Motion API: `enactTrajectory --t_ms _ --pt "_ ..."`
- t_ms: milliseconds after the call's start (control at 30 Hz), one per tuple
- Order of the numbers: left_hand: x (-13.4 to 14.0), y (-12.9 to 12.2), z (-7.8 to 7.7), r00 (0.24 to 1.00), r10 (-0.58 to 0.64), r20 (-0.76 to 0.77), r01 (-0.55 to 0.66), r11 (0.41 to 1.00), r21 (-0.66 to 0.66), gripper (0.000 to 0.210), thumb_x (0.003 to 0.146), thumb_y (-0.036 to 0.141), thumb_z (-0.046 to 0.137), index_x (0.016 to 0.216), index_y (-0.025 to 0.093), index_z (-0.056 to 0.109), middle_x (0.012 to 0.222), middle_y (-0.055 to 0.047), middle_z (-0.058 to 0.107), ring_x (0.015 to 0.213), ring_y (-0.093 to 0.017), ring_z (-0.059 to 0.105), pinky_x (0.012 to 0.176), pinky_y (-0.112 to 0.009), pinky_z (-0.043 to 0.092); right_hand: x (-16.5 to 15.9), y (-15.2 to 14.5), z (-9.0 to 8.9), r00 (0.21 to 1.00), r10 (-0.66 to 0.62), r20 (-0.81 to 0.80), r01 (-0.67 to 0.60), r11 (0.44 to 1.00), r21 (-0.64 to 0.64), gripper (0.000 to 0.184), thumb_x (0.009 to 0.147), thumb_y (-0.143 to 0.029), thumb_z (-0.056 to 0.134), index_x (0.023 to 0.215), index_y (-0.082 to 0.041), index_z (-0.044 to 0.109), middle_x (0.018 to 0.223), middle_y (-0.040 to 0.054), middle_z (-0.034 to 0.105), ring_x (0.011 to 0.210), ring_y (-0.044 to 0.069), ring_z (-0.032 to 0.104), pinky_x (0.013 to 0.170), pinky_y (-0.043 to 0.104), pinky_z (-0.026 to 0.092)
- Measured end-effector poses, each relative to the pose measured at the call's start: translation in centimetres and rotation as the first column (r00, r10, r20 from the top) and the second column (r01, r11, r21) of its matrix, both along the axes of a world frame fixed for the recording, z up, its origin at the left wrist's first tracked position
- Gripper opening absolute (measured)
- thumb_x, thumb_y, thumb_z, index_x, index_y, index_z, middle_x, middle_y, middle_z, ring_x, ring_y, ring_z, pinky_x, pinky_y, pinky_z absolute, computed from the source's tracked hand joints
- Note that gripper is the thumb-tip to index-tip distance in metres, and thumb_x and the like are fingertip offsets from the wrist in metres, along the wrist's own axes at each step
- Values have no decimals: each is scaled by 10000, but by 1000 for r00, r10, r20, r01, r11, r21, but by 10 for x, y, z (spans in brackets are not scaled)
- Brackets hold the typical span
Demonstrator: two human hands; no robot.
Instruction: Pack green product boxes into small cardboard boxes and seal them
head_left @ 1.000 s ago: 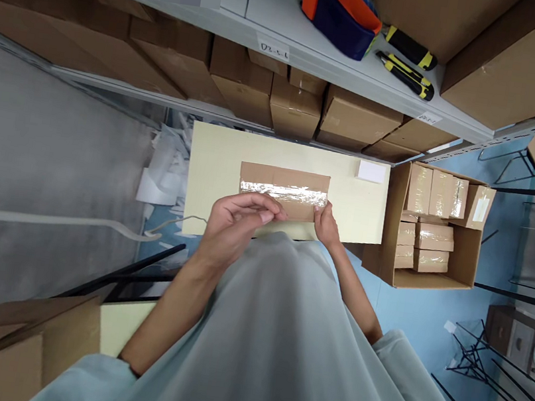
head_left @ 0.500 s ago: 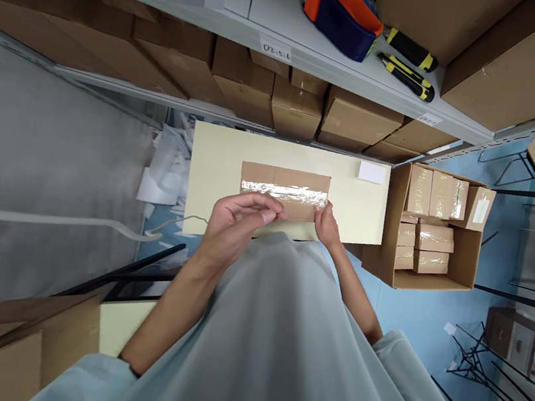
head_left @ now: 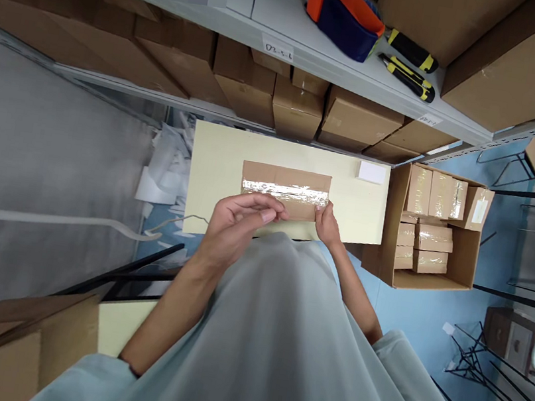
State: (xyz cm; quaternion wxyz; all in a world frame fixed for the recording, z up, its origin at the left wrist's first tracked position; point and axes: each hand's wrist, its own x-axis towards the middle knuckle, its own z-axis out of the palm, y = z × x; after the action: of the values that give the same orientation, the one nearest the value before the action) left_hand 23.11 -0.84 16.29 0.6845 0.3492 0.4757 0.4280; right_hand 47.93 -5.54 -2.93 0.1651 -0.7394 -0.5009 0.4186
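A flat cardboard box (head_left: 287,178) lies lengthwise on the pale yellow table (head_left: 216,173), with shiny clear tape running along its top. My right hand (head_left: 327,225) grips the box's near right corner, thumb on top. Over the near left part of the box is my left hand (head_left: 240,224), its thumb and fingertips brought together in a pinch. Whatever sits between those fingertips, if anything, is too small to make out. The left hand covers the box's near left corner.
Right of the table stands an open carton (head_left: 459,261) holding several taped boxes. A small white box (head_left: 371,172) rests at the table's far right. Above, a shelf (head_left: 273,30) carries utility knives (head_left: 409,77), an orange and blue tape dispenser (head_left: 344,21) and cartons.
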Motion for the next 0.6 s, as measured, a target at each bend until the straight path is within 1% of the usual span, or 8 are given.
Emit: enactTrajectory --t_ms 233,467,600 --pt "-1 0 -4 1000 -10 -6 10 1000 16 190 746 381 901 795 225 803 829 -81 792 853 -268 773 829 -409 607 -1 1 1 1000 -7 -1 7 1000 4 569 1157 -609 280 1530 -195 402 1601 250 607 1427 434 654 1190 658 527" --pt "-2 -1 -9 1000 2 1 -2 1000 -6 263 696 406 969 826 228 826 846 -77 819 859 -274 803 857 -422 652 1 -1 -4 1000 -1 8 1 1000 7 588 1157 -657 281 1543 -229 399 1582 225 626 1397 397 683 1171 608 557" --pt "-2 -2 -12 1000 20 7 -20 1000 -19 269 673 388 983 817 225 825 857 -77 827 863 -267 809 871 -415 664 1 -1 -3 1000 3 5 -3 1000 20 600 1158 -664 273 1553 -229 396 1592 223 622 1427 393 667 1186 603 550"
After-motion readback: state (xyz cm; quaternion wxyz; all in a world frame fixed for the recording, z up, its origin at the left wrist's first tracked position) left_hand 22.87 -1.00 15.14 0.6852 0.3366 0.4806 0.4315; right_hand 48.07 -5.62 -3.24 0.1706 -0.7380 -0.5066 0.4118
